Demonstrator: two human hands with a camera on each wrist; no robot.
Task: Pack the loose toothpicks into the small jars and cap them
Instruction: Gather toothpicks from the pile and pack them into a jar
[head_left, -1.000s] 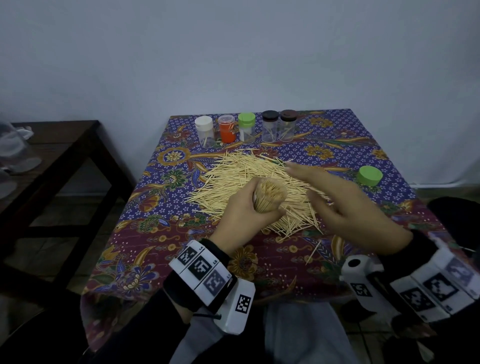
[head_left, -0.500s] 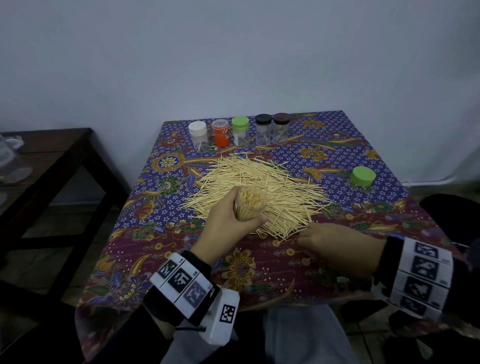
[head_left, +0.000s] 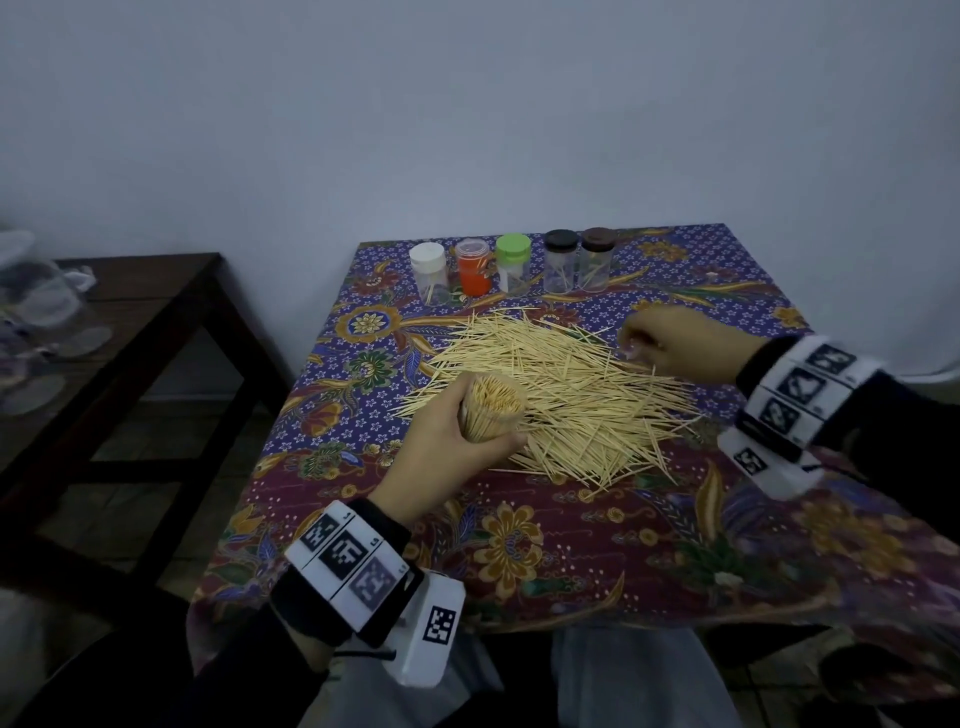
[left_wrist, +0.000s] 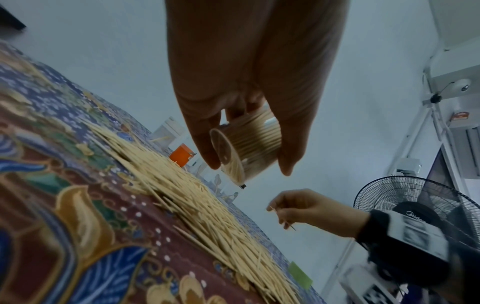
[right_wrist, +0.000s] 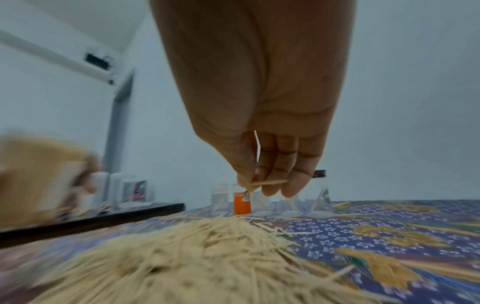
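The left hand grips an uncapped jar, packed nearly full, over the toothpick pile. The right hand pinches toothpicks at the pile's far edge. Five capped jars stand behind the pile; most toothpicks remain loose.

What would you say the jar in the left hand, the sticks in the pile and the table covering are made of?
The small clear jar in the left hand looks like transparent glossy plastic, possibly glass: packed sticks show through its wall. The pale loose toothpicks look like matt wood or bamboo, thin and pointed. The patterned floral tablecloth seems printed fabric, draping over the edge.
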